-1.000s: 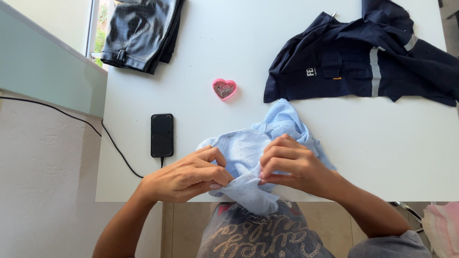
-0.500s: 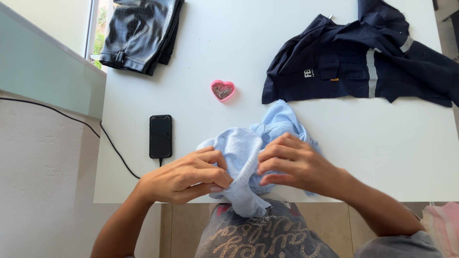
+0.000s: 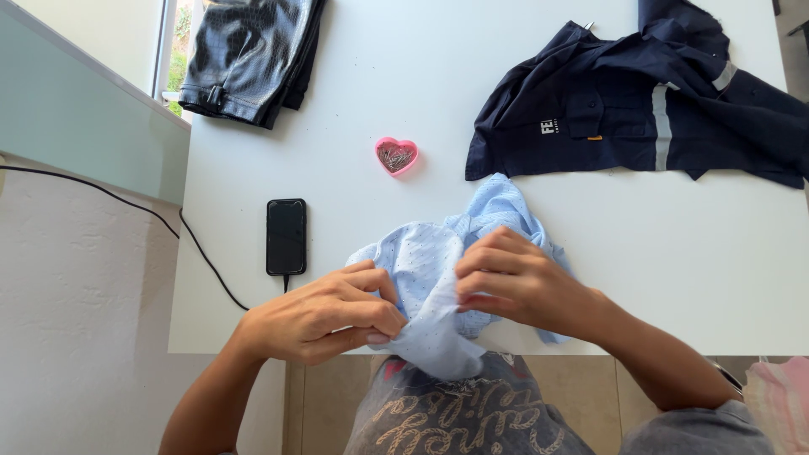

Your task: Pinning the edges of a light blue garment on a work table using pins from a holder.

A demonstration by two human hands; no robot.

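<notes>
The hands are barely shifting since half a second ago; both are staying pinched on the light blue cloth (image 3: 430,278) at the table's (image 3: 337,101) near edge. The left hand (image 3: 324,316) and right hand (image 3: 518,282) are gripping its fold between curled fingers. A pink heart-shaped dish (image 3: 396,156) is sitting farther off, a black phone (image 3: 286,237) lying left, a navy jacket (image 3: 624,118) with a small white patch lying far right.
</notes>
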